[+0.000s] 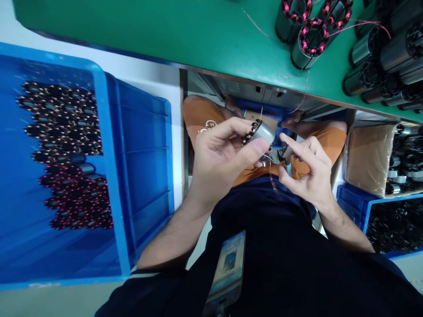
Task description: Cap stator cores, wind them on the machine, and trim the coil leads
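Note:
My left hand [221, 154] grips a metal stator [262, 132] between thumb and fingers, its black, wire-wound end tilted toward the palm. Thin wires stick out from the stator, one upward and one hanging down. Just right of it is my right hand [309, 169], index finger pointing at the stator but apart from it. A tool with a light blue handle [288, 168] rests between the thumb and fingers of my right hand; its tip is hard to make out.
Wound stators with pink wire [312, 42] stand on the green table [148, 35], beside more metal cylinders [396, 53]. At left, a blue crate [114, 176] holds rows of stators. At right are a cardboard box [368, 154] and a blue bin [355, 204] of dark parts.

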`<state>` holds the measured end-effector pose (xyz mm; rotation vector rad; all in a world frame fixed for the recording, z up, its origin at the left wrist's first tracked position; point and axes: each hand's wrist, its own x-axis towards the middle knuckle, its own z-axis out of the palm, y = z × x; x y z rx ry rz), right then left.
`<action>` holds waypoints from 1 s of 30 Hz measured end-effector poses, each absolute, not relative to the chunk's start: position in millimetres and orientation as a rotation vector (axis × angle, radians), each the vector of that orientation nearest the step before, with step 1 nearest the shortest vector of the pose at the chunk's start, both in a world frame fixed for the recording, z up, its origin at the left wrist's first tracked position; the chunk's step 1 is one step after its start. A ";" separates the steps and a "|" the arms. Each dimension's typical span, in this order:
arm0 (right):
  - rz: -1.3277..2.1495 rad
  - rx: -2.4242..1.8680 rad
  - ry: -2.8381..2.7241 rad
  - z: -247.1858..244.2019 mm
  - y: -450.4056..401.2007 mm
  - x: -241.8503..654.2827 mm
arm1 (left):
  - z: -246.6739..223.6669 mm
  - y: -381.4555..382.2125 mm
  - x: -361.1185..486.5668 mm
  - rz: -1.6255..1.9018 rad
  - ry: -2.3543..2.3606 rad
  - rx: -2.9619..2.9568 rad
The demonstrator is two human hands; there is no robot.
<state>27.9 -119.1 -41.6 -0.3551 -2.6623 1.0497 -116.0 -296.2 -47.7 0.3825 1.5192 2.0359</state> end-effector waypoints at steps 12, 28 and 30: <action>0.877 -0.371 -2.614 -40.6 -120.3 25.2 | -42.5 -272.2 -108.3 2.098 1.405 0.264; 1.421 -0.357 -2.668 -60.6 -104.6 21.1 | -84.4 -260.8 -105.8 2.122 1.648 0.119; 1.476 -0.398 -2.701 -68.0 -104.1 17.0 | -97.2 -264.2 -106.8 2.116 1.661 0.023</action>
